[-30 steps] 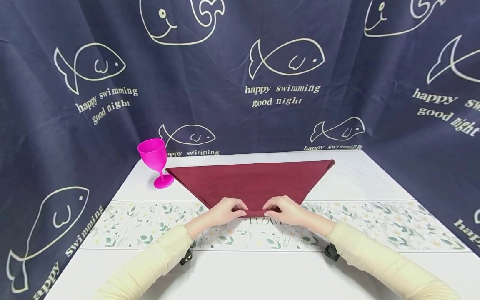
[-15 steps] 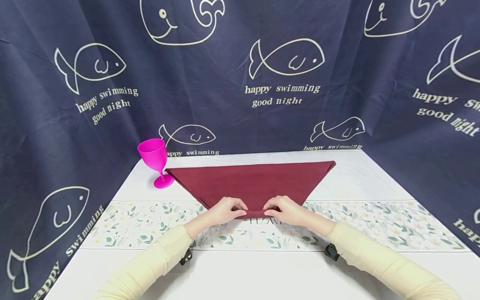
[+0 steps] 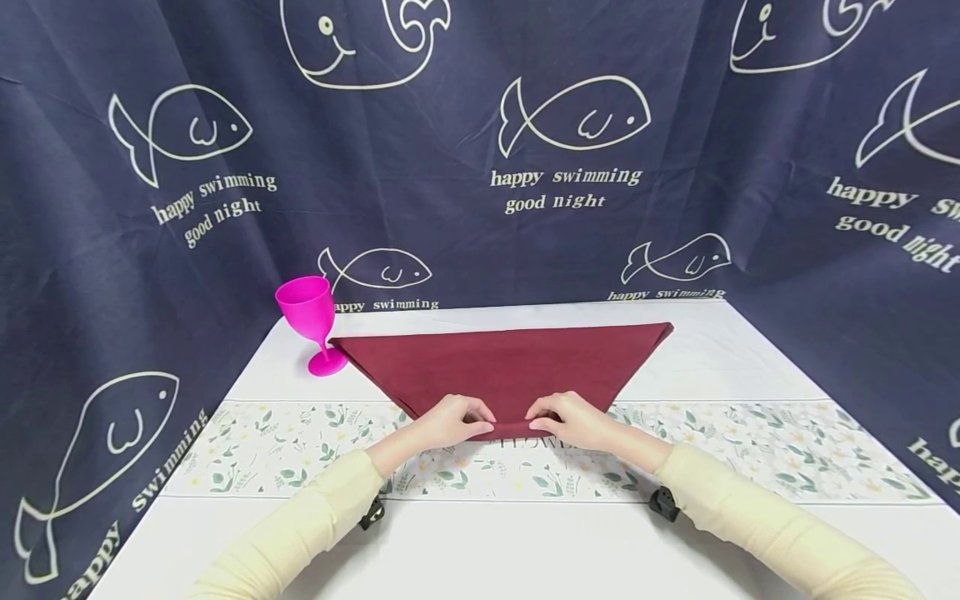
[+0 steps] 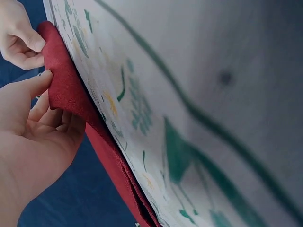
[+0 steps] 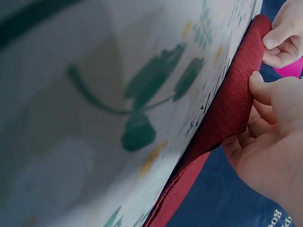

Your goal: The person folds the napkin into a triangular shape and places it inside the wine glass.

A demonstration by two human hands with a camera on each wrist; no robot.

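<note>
A dark red cloth napkin (image 3: 502, 362), folded into a trapezoid, lies on the table with its long side at the back. Its short near edge is turned up into a narrow fold. My left hand (image 3: 453, 419) pinches the left part of this fold between thumb and fingers. On the right part, my right hand (image 3: 572, 421) does the same, a small gap away. Both wrist views show the napkin's fold (image 4: 66, 87) lifted a little, thumb on the near side and curled fingers behind; the right wrist view has the same fold (image 5: 236, 94) from the other side.
A bright pink goblet (image 3: 307, 312) stands upright at the back left, close to the napkin's left corner. A floral printed strip (image 3: 247, 450) crosses the white table (image 3: 495, 550). A dark blue curtain (image 3: 450, 208) with fish drawings hangs behind and at the sides.
The napkin has slid very slightly toward me, its back corners and near edge a touch lower. Both hands keep almost the same place and pinch.
</note>
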